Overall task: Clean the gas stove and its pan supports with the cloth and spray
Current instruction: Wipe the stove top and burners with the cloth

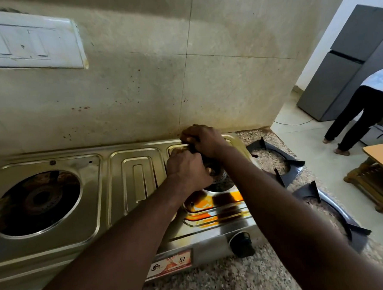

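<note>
A steel two-burner gas stove [134,179] stands against the stained wall. Its left burner [40,199] sits bare in its round well. Both my hands are over the right burner [220,177]. My left hand [186,171] is curled at the burner's left side. Just behind it, at the stove's back rim, my right hand [202,140] is also closed. A dark thing [197,153] shows between them; I cannot tell whether it is a cloth or a burner part. Two dark pan supports [296,162] [357,232] lie on the counter to the right of the stove. No spray bottle is in view.
Orange and brown stains [214,207] cover the stove top in front of the right burner. A black knob [241,243] sticks out of the stove's front. The speckled counter [219,280] ends at the right. Beyond it are a person [363,112], a grey fridge [342,68] and a wooden stool [381,178].
</note>
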